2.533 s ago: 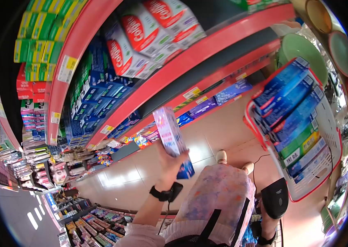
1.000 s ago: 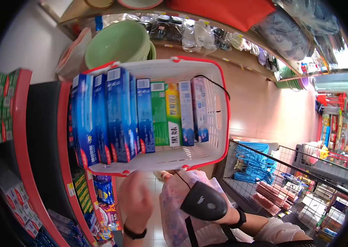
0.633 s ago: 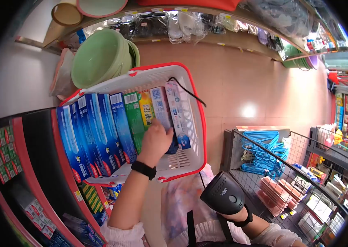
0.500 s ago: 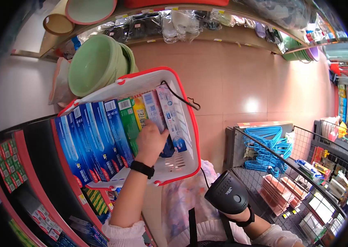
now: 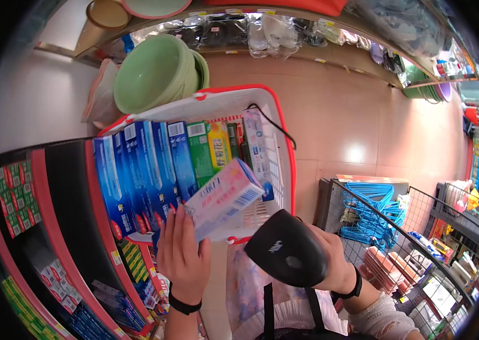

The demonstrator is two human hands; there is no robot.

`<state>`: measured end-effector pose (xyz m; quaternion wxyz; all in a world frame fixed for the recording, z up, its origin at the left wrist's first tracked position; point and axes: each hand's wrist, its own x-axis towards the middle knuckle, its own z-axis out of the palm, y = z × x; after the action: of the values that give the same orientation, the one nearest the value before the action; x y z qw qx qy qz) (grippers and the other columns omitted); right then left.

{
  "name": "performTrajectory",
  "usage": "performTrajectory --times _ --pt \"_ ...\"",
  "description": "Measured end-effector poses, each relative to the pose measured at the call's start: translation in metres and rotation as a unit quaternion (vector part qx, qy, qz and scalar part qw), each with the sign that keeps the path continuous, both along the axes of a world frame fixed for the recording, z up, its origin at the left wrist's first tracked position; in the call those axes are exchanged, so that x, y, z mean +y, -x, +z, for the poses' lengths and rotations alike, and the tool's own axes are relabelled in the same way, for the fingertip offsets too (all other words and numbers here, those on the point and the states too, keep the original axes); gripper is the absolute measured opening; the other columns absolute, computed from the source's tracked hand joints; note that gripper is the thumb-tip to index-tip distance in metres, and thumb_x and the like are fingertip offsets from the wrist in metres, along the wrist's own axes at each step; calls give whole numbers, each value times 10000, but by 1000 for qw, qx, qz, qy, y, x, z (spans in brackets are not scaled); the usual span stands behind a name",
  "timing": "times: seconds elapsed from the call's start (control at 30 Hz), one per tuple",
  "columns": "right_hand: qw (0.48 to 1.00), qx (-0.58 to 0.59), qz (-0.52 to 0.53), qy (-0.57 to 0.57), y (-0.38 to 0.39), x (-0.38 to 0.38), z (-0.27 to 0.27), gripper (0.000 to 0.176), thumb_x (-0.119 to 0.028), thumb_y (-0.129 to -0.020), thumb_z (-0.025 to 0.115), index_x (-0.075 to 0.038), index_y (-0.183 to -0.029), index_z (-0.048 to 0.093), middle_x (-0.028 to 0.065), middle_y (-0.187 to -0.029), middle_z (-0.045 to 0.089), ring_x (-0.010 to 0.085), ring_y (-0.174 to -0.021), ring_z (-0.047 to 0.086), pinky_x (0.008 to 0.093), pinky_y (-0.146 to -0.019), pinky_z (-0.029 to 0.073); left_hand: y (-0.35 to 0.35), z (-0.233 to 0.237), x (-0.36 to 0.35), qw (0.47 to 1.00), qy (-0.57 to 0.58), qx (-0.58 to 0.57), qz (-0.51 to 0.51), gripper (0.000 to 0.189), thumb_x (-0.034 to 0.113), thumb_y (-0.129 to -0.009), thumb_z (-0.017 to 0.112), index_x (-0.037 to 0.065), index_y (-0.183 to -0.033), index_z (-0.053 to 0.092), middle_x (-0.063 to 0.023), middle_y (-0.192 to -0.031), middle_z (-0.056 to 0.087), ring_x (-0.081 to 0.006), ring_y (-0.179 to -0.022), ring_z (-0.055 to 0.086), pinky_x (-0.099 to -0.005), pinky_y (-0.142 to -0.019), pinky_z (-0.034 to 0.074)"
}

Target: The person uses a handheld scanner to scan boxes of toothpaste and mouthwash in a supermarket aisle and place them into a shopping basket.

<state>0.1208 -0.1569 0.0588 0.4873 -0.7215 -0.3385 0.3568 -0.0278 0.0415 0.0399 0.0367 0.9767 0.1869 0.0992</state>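
Observation:
My left hand is at the near side of the basket, its fingers closed against one end of a pink and white box. That box is tilted above the basket, its barcode side showing. My right hand grips a black handheld scanner, just right of the box. The white basket with a red rim holds a row of upright boxes: several blue ones, a green one, a yellow one and a white one at the right.
Green basins stand behind the basket. Shelves with small boxes are at the left. At the right, a wire rack holds blue hangers. Bagged goods line the far shelf. A black cord crosses the basket's right rim.
My left hand has drawn the pink and white box out of the row toward me. My right hand has raised the scanner and moved it left, closer to the box.

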Motion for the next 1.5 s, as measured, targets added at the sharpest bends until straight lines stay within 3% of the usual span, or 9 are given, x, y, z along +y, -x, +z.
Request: performTrajectory --times 0.3,0.37,0.47,0.57,0.7,0.83,1.03,1.23,1.5 --pt "990 15 134 -38 74 19 -7 536 -188 -635 748 58 -1059 531 146 -880 573 291 -760 609 344 -664 490 146 11 -31 935 230 -71 261 449 132 -862 575 -57 -1243 431 -203 -1185 546 -346 -1088 543 -414 -935 424" --pt "988 28 150 -18 91 24 -6 500 -156 -655 736 35 -1081 557 154 -912 608 286 -795 633 336 -692 502 188 -11 -51 776 405 -309 372 493 104 -874 543 -69 -1297 358 -169 -1260 487 -270 -1151 492 -369 -962 383" --pt "958 -88 268 46 122 26 -13 477 -169 -652 737 7 -1069 588 138 -888 639 285 -794 648 332 -708 507 227 -5 -67 632 480 -364 488 371 161 -963 381 -19 -1287 388 -87 -1162 526 -153 -1019 515 -301 -889 413" --pt "967 2 238 92 154 37 -14 509 -193 -630 748 8 -1070 590 133 -904 659 253 -806 658 317 -727 505 270 -21 -80 359 539 -507 568 451 315 -951 440 8 -1275 383 -84 -997 556 -190 -855 574 -326 -720 493" --pt "952 66 289 79 180 49 -20 440 -180 -616 748 12 -983 598 107 -848 659 193 -729 643 292 -655 496 314 -19 -57 428 539 -491 534 598 159 -769 672 18 -1260 362 -84 -985 517 -176 -805 568 -300 -676 496" --pt "964 94 241 62 212 62 -19 390 -167 -613 742 10 -927 593 82 -782 641 178 -672 620 279 -629 483 363 -14 -16 485 465 -473 571 609 30 -730 623 6 -1274 349 -101 -1108 516 -178 -993 532 -314 -819 462" --pt "936 60 329 108 240 62 -33 325 -127 -636 712 16 -901 589 84 -752 629 168 -639 604 274 -593 475 453 -42 72 756 146 -350 534 487 89 -762 657 -17 -1201 472 -144 -1128 561 -221 -1004 553 -340 -871 431" --pt "940 71 322 88 255 69 -38 251 -94 -651 693 12 -860 601 91 -737 634 184 -625 606 274 -577 473 498 -53 120 802 -27 -20 596 255 207 -852 604 23 -1028 610 -148 -970 645 -286 -885 624 -393 -756 482" --pt "942 92 299 118 271 77 -41 232 -97 -647 698 12 -834 614 85 -735 643 177 -622 614 270 -578 477 504 -66 125 848 -87 -11 522 236 200 -902 490 39 -1030 607 -185 -1019 617 -333 -929 599 -418 -776 486"
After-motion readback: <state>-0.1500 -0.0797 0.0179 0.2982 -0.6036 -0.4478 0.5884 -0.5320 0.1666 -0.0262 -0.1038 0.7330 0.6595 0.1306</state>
